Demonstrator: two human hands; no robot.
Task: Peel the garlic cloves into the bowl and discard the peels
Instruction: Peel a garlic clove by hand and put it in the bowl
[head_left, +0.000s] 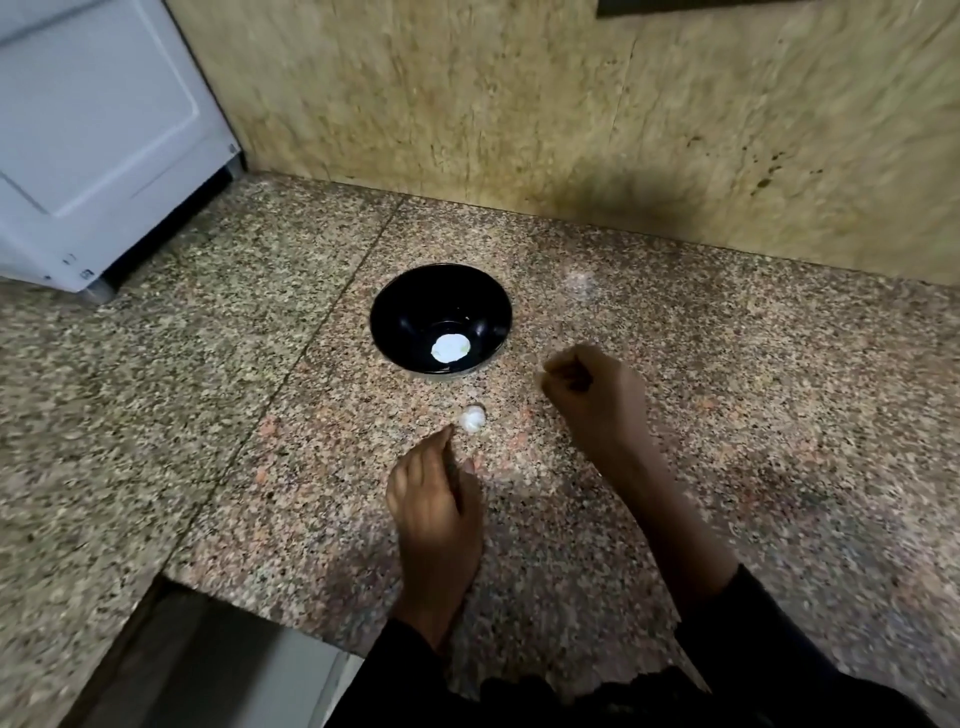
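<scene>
- Black bowl sits on the speckled stone desk, near the tan wall, and it's our landmark.
- Something round and white lies at the bottom of the bowl; too blurred to tell what it is.
- Garlic, small and white, lies on the desk just in front of the bowl, apart from its rim.
- Left hand hovers in front of the bowl, fingertips just short of the garlic, its grip relaxed and holding nothing.
- Right hand is beside the bowl on the right, fingers curled into a narrow grip; whether it holds anything, I cannot tell.
- White appliance stands well off to the bowl's left.
</scene>
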